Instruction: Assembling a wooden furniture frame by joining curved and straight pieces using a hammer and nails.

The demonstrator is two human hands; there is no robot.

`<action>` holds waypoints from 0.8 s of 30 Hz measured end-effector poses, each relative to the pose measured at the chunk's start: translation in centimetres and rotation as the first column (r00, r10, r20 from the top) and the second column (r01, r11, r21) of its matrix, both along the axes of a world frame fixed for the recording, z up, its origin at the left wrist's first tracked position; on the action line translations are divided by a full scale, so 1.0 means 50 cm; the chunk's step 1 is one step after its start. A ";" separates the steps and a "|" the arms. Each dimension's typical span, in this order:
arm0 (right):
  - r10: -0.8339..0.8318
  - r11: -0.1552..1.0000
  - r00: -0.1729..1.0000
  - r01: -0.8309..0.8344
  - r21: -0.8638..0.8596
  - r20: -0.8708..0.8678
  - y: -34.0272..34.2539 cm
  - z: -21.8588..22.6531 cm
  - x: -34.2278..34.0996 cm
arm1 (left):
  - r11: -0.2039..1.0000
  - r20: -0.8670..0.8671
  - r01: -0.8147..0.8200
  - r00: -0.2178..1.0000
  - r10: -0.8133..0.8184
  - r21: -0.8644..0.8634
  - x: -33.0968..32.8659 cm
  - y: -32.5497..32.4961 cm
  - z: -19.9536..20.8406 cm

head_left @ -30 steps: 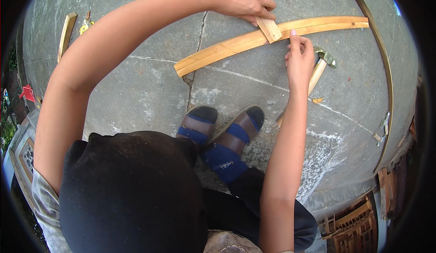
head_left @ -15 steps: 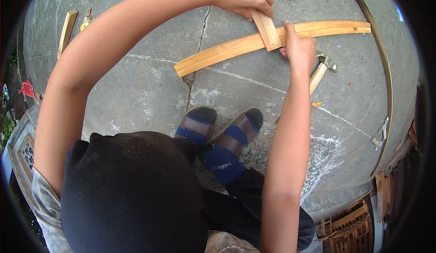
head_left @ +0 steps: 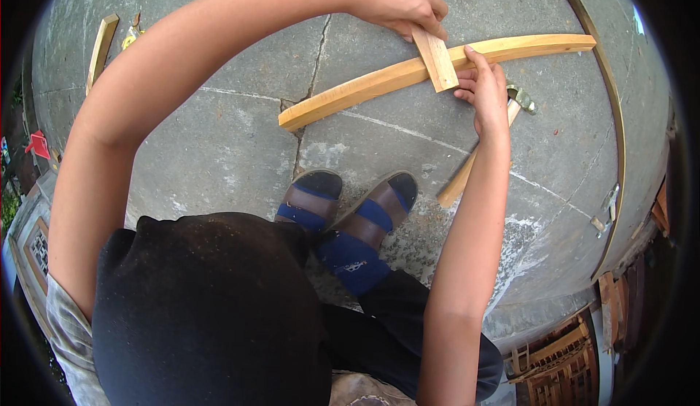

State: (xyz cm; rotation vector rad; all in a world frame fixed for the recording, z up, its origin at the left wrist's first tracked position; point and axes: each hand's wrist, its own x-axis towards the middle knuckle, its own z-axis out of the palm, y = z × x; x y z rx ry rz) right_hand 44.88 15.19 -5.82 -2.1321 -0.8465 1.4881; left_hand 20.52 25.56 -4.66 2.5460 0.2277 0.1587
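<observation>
Judged from how things lie, the setting-out is in hand: a short, flat, pale wooden piece (head_left: 436, 62) lies crosswise over a long, narrow, honey-coloured wooden bar (head_left: 350, 94), and what remains is whatever adjusting the crossing may call for. Whether anything fixes the two together cannot be told, and no fastener shows plainly at the joint. Both pieces are over the grey concrete floor (head_left: 219, 143), the crossing at one o'clock from the middle of the view, with the bar running from eleven o'clock round to two. The left hand (head_left: 405, 3) comes in from twelve o'clock with its fingers closed on the far end of the short piece. The right hand (head_left: 487, 89), just to the four o'clock side of the crossing, has one digit on top of the bar and the others bent beside its near edge; whether it is clamped there or only steadying cannot be told. The short piece looks smooth and squarely cut, with a small dark mark near its lower end. The bar shows a clean, warm-toned grain and appears bowed, though the lens bends straight edges. A hammer with a pale wooden handle (head_left: 461, 180) lies unheld at two o'clock, partly behind the right forearm, and a long, dark, thin strip (head_left: 619, 114) stretches from two to four o'clock.
</observation>
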 end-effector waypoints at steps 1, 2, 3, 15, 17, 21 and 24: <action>-0.002 1.000 0.999 0.003 0.016 -0.035 -0.001 -0.005 0.006 | 1.000 -0.013 0.000 1.000 0.000 -0.008 -0.001 0.001 0.004; -0.004 1.000 0.997 0.006 0.031 -0.071 -0.002 -0.006 0.007 | 1.000 -0.028 -0.001 1.000 0.000 -0.018 -0.001 -0.001 0.006; -0.004 1.000 0.998 0.006 0.031 -0.069 -0.003 -0.005 0.010 | 1.000 -0.026 -0.001 1.000 0.000 -0.019 0.000 -0.003 0.007; 0.023 1.000 0.998 -0.024 -0.015 -0.060 -0.004 -0.008 0.007 | 1.000 -0.069 -0.018 0.997 0.018 -0.003 0.003 -0.006 0.006; 0.019 1.000 0.998 -0.018 0.015 -0.066 -0.003 -0.009 0.006 | 1.000 -0.055 -0.022 0.998 0.021 -0.002 0.000 -0.007 0.003; 0.018 1.000 0.997 -0.017 0.015 -0.073 -0.001 -0.008 0.006 | 1.000 -0.028 -0.009 1.000 0.010 0.029 0.004 -0.005 -0.005; 0.015 1.000 0.998 -0.015 0.005 -0.067 0.002 -0.004 0.004 | 0.997 -0.041 0.012 0.999 -0.009 0.079 0.006 -0.004 -0.006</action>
